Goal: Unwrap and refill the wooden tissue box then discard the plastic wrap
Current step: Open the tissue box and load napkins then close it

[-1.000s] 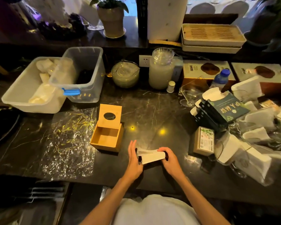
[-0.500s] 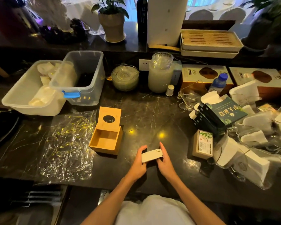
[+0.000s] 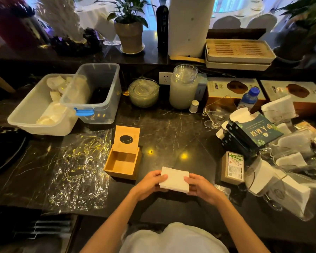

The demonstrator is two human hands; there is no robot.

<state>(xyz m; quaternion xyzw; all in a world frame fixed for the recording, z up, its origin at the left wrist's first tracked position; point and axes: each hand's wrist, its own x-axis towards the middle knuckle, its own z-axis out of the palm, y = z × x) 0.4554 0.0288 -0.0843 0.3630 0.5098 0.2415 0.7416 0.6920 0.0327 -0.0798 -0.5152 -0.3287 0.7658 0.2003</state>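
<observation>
Left hand (image 3: 147,185) and right hand (image 3: 201,187) pinch the tissue stack (image 3: 174,179) by opposite ends, just right of the wooden tissue box (image 3: 123,161). Loose sheets could splay or snag its rim.

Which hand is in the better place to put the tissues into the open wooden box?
Probably the left hand. Both hands hold the tissues, but the wooden box stands open to the left of them, nearest that hand. The right hand would have to cross over.
</observation>
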